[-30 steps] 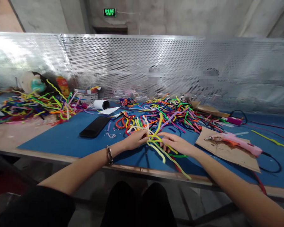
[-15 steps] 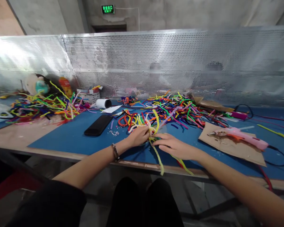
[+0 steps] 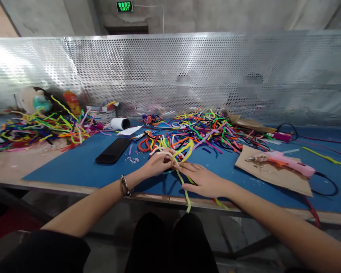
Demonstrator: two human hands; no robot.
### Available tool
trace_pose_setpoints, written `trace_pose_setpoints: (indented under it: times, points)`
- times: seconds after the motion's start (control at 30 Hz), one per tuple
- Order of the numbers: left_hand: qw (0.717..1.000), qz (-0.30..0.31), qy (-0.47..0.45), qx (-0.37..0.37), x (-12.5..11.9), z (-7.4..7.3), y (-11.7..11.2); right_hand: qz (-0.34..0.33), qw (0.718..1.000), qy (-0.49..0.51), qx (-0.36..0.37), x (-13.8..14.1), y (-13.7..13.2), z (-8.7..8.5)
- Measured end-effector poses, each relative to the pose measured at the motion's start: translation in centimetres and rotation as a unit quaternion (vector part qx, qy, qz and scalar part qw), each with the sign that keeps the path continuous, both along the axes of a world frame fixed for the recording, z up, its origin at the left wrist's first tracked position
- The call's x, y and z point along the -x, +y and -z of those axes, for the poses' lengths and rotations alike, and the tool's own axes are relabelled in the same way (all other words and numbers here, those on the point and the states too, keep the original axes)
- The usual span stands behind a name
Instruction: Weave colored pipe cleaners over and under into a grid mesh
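Observation:
My left hand [image 3: 158,163] is closed around the crossing point of a bundle of fuzzy pipe cleaners, with white strands curling out over its fingers. A yellow pipe cleaner [image 3: 190,148] loops up to the right of that point, and a pale yellow end [image 3: 187,199] hangs toward the table's front edge. My right hand [image 3: 204,179] lies palm down, its fingers stretched out and their tips touching the bundle, the thumb apart. Beneath this hand another yellow-green end [image 3: 222,205] pokes out. The knot itself is partly hidden by my fingers.
A pink glue gun [image 3: 284,161] rests on cardboard [image 3: 261,171] at the right. Behind the hands spreads a heap of coloured pipe cleaners [image 3: 207,129]; another pile [image 3: 42,127] lies left. A black phone [image 3: 113,151] and small beads [image 3: 133,160] are near my left hand.
The yellow strand above the bundle, upright before, is now bent into a loop. My right hand has moved left, flatter against the bundle. The whole view has shifted slightly.

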State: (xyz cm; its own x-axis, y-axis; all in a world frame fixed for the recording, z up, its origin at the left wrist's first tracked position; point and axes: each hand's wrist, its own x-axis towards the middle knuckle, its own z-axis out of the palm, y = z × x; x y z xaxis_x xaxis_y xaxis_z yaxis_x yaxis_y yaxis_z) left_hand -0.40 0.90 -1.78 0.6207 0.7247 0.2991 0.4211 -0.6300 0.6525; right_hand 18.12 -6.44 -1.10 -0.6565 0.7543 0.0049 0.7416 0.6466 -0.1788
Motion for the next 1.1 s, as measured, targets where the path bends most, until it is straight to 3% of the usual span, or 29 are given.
trace_pose_setpoints:
  times: [0.17, 0.37, 0.43, 0.6, 0.73, 1.1]
  points:
    - [0.999, 0.017, -0.036, 0.033, 0.6, -0.9, -0.3, 0.018, 1.0, 0.006, 0.008, 0.1, -0.1, 0.0]
    - [0.987, 0.152, 0.054, 0.008, 1.2, -1.3, -0.2, 0.03, 0.999, 0.004, 0.011, 0.1, 0.0, 0.3]
    - [0.987, 0.144, 0.074, -0.011, 1.0, -1.0, -0.1, 0.031, 0.999, -0.004, 0.007, 0.1, 0.0, 0.4]
    - [0.976, 0.065, 0.147, -0.147, -0.2, -0.5, 0.0, 0.043, 0.998, -0.013, 0.032, 0.1, -0.1, 0.6]
    - [0.969, 0.043, 0.155, -0.188, -0.7, -0.6, 0.0, 0.043, 0.999, -0.008, 0.01, 0.1, -0.1, 0.7]
    - [0.946, 0.052, 0.163, -0.274, 0.2, 0.5, 1.0, 0.017, 0.996, -0.027, -0.089, 0.2, -0.3, 0.4]
